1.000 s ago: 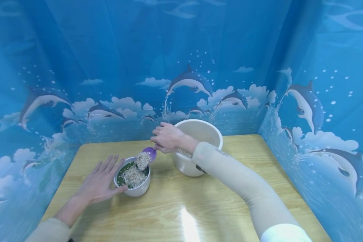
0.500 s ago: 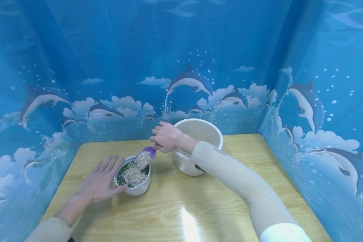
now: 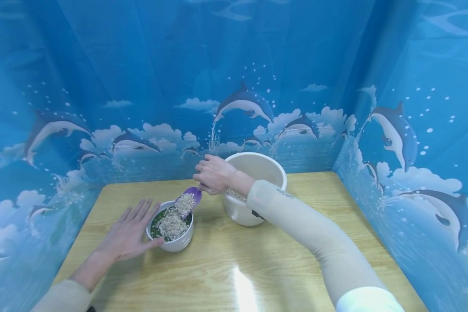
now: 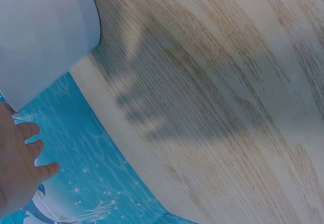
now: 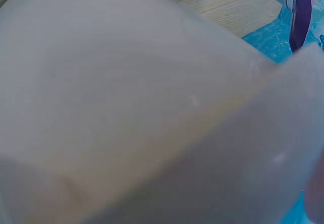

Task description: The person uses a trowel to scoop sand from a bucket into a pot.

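Observation:
My right hand [image 3: 215, 174] grips the handle of a purple scoop [image 3: 196, 194], reaching past the large white bucket [image 3: 242, 215]. Pale grains [image 3: 185, 203] lie on the scoop, its tip over a small white pot [image 3: 178, 246]. Inside the pot, a heap of the same grains [image 3: 171, 226] covers part of a green surface [image 3: 156, 229]. My left hand [image 3: 126, 236] is spread at the pot's left side, thumb at its near rim. In the left wrist view its fingers [image 4: 35, 148] show below the pot [image 4: 45, 37]. The right wrist view catches the scoop [image 5: 301, 19] beyond the bucket wall [image 5: 126, 67].
More grains [image 3: 235, 194] show inside the bucket, partly hidden by my right forearm. Both containers stand on a wood-grain table [image 3: 203, 277]. A blue curtain [image 3: 171, 86] printed with dolphins closes off the back and both sides.
The purple scoop has tipped slightly and shifted up a little, and the grains on it have slid a bit toward the pot. My left hand keeps its place.

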`<state>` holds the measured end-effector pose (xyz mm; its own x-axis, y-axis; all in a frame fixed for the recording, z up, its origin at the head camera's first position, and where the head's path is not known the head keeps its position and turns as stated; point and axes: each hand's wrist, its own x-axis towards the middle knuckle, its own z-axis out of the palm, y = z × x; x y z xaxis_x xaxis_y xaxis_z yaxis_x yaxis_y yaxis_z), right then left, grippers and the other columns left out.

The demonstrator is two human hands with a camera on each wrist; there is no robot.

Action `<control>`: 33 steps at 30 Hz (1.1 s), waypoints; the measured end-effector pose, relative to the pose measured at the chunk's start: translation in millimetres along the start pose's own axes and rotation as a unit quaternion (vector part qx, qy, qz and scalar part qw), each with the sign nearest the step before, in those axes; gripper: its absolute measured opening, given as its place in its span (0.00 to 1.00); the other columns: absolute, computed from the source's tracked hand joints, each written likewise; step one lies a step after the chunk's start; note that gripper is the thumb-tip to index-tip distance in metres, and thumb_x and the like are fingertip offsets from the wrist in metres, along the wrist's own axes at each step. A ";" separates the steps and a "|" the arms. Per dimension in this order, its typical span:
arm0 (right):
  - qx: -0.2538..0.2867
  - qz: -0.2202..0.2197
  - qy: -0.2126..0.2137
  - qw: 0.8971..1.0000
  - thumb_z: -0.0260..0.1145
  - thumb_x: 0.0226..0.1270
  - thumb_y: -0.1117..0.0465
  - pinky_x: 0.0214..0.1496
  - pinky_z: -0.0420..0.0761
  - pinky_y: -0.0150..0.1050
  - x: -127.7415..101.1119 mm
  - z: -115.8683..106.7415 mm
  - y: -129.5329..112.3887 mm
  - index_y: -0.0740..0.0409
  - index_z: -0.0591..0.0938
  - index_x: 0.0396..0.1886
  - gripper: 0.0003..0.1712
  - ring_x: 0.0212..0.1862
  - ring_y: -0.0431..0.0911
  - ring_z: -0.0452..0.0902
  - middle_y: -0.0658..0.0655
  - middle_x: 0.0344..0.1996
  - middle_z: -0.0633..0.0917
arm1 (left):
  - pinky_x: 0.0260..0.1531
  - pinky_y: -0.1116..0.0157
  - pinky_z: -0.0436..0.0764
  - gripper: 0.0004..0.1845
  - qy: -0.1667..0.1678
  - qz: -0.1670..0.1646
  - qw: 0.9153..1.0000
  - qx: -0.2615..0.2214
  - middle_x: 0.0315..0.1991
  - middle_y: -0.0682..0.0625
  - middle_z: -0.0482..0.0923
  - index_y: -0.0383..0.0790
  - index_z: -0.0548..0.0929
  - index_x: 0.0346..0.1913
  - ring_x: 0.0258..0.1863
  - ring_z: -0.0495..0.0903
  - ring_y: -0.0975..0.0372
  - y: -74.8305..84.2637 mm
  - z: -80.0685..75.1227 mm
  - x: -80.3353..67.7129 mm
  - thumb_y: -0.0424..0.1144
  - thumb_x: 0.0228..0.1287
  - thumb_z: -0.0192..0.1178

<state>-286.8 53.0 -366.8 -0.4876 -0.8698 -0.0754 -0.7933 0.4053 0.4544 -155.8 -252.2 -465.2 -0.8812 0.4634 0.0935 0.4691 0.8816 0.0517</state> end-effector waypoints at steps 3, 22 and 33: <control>-0.005 -0.002 0.000 1.000 0.52 0.82 0.39 0.56 0.79 0.42 -0.2 -0.7 0.2 0.43 0.86 0.53 0.22 0.48 0.44 0.82 0.48 0.44 0.87 | 0.80 0.32 0.59 0.58 -0.001 -0.001 1.000 -0.002 0.84 0.31 0.52 0.39 0.54 0.85 0.82 0.56 0.34 0.0 0.0 0.2 0.74 0.65 0.59; -0.047 -0.016 -0.013 0.999 0.51 0.82 0.37 0.58 0.80 0.41 -1.7 -9.8 1.0 0.42 0.85 0.58 0.25 0.53 0.44 0.84 0.48 0.50 0.88 | 0.79 0.31 0.60 0.57 0.004 0.002 1.000 -0.003 0.83 0.30 0.53 0.38 0.55 0.84 0.82 0.57 0.34 0.5 -0.3 -0.1 0.73 0.66 0.59; -0.051 -0.018 -0.020 0.998 0.51 0.82 0.37 0.61 0.80 0.42 -4.1 -13.7 4.5 0.43 0.84 0.60 0.25 0.56 0.45 0.83 0.50 0.52 0.88 | 0.79 0.32 0.60 0.57 0.003 -0.002 1.000 0.000 0.83 0.31 0.53 0.37 0.56 0.84 0.82 0.57 0.34 1.4 -1.0 -0.1 0.74 0.65 0.59</control>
<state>-283.4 54.5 -352.3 -0.4758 -0.8703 -0.1274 -0.7702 0.3423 0.5382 -155.0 -251.1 -464.2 -0.8826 0.4598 0.0983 0.4659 0.8833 0.0518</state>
